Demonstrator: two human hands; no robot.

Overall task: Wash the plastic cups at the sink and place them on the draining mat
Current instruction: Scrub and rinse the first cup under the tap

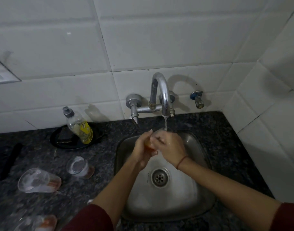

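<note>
Two hands, left hand [142, 151] & right hand [172, 147], gripped 1 plastic cup [149, 145] under running tap [161, 94] over sink [202, 164]; 3 other cups [79, 166] [38, 180] [37, 222] sat on desk [226, 139], L of sink.

We hold a clear cup [150, 145], orange at its base, between left grip [142, 148] and right grip [170, 145]. Left of the grip, three clear, orange-based ones lie sideways on the surface: nearest cup [79, 167], second cup [38, 180], third cup [37, 223].

Dim, grainy wide-angle view; edges bowed, hard shadows behind.
</note>
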